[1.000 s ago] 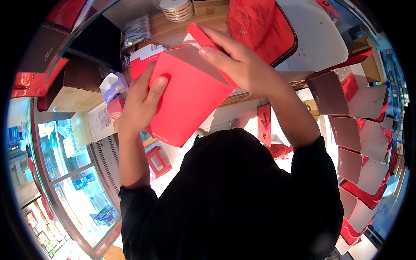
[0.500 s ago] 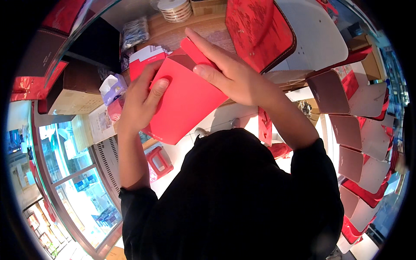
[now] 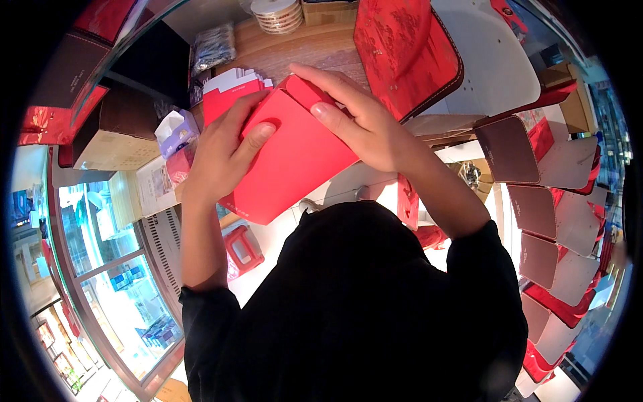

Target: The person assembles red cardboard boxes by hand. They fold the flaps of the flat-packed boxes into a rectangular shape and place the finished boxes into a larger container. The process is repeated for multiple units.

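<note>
Between my two hands a red paper box (image 3: 295,161) is held at a tilt over the near edge of the wooden table. My left hand (image 3: 226,151) grips its left side, thumb on the front face and fingers behind. At the upper right end, my right hand (image 3: 365,124) closes on the box, with its thumb on the front and its fingers along the top flap (image 3: 301,92). The flap lies almost flat across the opening, leaving a narrow dark slit. Just beyond my left fingers stand several red and white folded cartons (image 3: 231,90).
Ribbon spools (image 3: 276,15) and a plastic-wrapped packet (image 3: 214,48) sit farther back on the table (image 3: 301,50). A purple tissue pack (image 3: 176,132) is at left, near a cardboard box (image 3: 117,144). Red patterned cases (image 3: 408,57) stand at right; a red stool (image 3: 242,249) is below.
The box's flap has folded down and the opening has narrowed to a slit. My right hand has pressed in over that end, while my left hand keeps its hold.
</note>
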Demonstrator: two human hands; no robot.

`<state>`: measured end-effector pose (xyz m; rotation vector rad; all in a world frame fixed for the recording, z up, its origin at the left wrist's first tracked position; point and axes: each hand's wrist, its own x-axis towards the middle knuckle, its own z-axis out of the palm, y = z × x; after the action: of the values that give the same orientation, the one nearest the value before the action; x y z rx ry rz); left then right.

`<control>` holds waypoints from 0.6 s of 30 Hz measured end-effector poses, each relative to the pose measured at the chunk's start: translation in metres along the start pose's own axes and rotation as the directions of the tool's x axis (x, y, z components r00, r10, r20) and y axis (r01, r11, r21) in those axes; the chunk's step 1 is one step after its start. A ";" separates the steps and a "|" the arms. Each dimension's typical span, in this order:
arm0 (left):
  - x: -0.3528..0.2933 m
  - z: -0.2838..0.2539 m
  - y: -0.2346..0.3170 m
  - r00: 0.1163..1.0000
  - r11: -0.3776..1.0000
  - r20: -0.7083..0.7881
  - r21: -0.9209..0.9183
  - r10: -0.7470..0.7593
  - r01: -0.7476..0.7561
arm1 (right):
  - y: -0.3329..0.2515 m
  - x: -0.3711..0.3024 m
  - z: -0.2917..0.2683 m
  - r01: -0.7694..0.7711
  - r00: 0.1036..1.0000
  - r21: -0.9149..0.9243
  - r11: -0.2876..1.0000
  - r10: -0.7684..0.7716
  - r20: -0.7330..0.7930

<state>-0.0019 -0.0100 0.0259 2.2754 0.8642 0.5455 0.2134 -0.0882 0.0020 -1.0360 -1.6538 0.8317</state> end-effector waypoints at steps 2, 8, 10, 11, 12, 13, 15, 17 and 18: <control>0.000 0.000 0.001 1.000 1.000 0.000 0.004 -0.004 0.004 | -0.004 0.001 -0.001 0.018 0.999 -0.052 0.998 -0.017 0.029; -0.002 0.002 0.000 1.000 0.999 0.004 0.038 -0.004 0.004 | -0.009 -0.008 0.005 0.017 1.000 -0.179 0.984 -0.016 0.003; -0.003 0.004 0.002 1.000 0.999 -0.007 0.040 -0.015 0.015 | -0.009 -0.009 0.007 0.041 0.999 -0.200 0.979 -0.047 -0.024; -0.004 0.004 0.004 1.000 0.999 -0.012 0.042 -0.020 0.020 | -0.009 -0.009 0.008 0.051 0.998 -0.200 0.979 -0.059 -0.036; -0.004 0.004 0.004 1.000 0.999 -0.014 0.050 -0.012 0.013 | -0.009 -0.008 0.008 0.061 0.996 -0.199 0.978 -0.072 -0.048; -0.004 0.003 0.005 1.000 0.998 -0.017 0.056 -0.005 0.005 | -0.009 -0.007 0.008 0.033 0.998 -0.145 0.989 -0.040 -0.046; -0.005 0.004 0.007 1.000 0.998 -0.019 0.067 -0.010 0.012 | -0.007 -0.005 0.008 -0.026 0.999 -0.037 0.999 0.024 -0.039; -0.007 0.005 0.007 0.999 0.996 -0.022 0.077 -0.041 0.042 | -0.009 -0.005 0.009 -0.047 0.998 0.019 0.999 0.048 -0.046; -0.007 0.005 0.007 0.999 0.997 -0.021 0.071 -0.036 0.037 | -0.009 -0.005 0.009 -0.057 0.997 0.047 0.997 0.059 -0.049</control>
<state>-0.0011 -0.0212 0.0259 2.3172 0.9470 0.5289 0.2032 -0.0967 0.0059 -1.0687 -1.5622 0.8710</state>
